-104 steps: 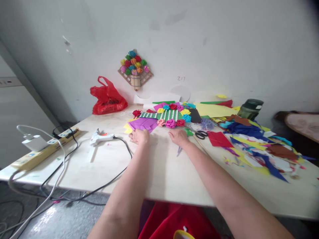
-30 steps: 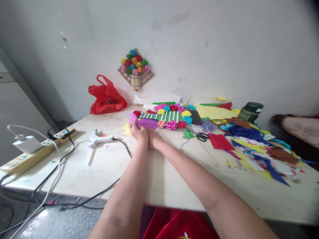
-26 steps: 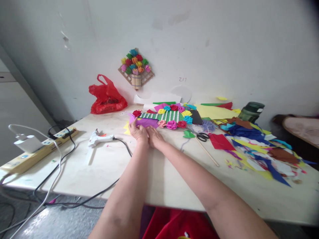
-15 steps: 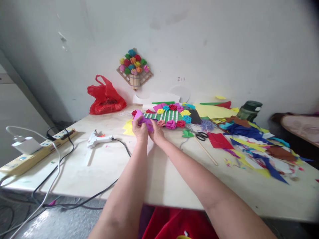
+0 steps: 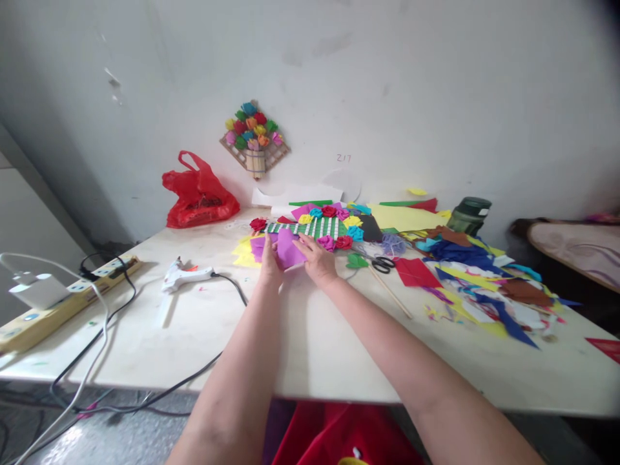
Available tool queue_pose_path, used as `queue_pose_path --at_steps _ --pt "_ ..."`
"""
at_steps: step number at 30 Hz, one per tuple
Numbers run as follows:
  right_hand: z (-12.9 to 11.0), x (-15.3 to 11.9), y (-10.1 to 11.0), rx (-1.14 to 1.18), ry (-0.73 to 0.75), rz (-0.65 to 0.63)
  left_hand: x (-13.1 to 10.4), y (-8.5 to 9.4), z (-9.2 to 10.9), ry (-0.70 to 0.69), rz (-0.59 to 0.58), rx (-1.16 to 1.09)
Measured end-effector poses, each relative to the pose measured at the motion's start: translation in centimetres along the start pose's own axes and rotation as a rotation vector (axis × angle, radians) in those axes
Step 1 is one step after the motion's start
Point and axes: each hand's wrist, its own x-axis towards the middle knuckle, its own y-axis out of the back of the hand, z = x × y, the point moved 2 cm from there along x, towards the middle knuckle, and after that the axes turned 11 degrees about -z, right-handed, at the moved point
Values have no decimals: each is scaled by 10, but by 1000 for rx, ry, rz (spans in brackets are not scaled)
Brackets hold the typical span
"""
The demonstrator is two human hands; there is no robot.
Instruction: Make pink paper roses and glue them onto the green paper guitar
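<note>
A purple paper piece point(image 5: 289, 250) is held between my two hands above the table, its flat face showing. My left hand point(image 5: 271, 261) grips its left side, and more purple paper shows beyond those fingers. The fingers of my right hand point(image 5: 317, 258) pinch the right edge. Just behind my hands lies a green and white woven panel point(image 5: 320, 227) bordered with paper roses in several colours. A yellow paper point(image 5: 246, 252) rests at the left of my left hand. The green paper leaf point(image 5: 357, 261) is right of my right hand.
A white glue gun point(image 5: 186, 274) with its cord and a power strip point(image 5: 72, 303) are on the left. Black scissors point(image 5: 382, 264), a wooden stick point(image 5: 391, 294), red paper point(image 5: 417, 273) and coloured scraps lie right. A red bag point(image 5: 202, 194) and green bottle point(image 5: 469, 216) stand behind.
The purple paper, crumpled between my fingers before, now shows a wide flat face. My hands have moved slightly apart, and the camera view has shifted a little to the right.
</note>
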Motion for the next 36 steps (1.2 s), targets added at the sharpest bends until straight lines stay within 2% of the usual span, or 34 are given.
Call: queue_pose_path --at_steps 2,5,10,12,15,17,22,26,29,32,36 --pt "7 -7 2 -51 89 -10 1 1 -4 52 -56 59" --pt "17 -15 2 -75 202 1 1 6 -11 48 -118 178" --pt "24 -21 -2 -13 236 62 1 10 -15 13 -142 162" --pt "27 -21 -3 54 174 124 1 10 -15 10 -131 166" --pt "35 -21 0 188 -10 224 2 10 -14 33 -128 187" --pt "41 -22 2 286 -125 243 3 9 -15 58 -145 198" --pt "51 -24 3 616 -312 169 1 7 -17 94 -214 247" --pt "52 -25 5 1105 -467 207 -4 4 -17 129 -229 348" --pt "50 -26 6 1352 -560 107 -6 3 -17 137 -234 437" --pt "50 -25 5 1295 -509 118 -5 3 -16 103 -171 522" --pt "54 -22 -7 1123 -471 145 -5 4 -12 44 -66 570"
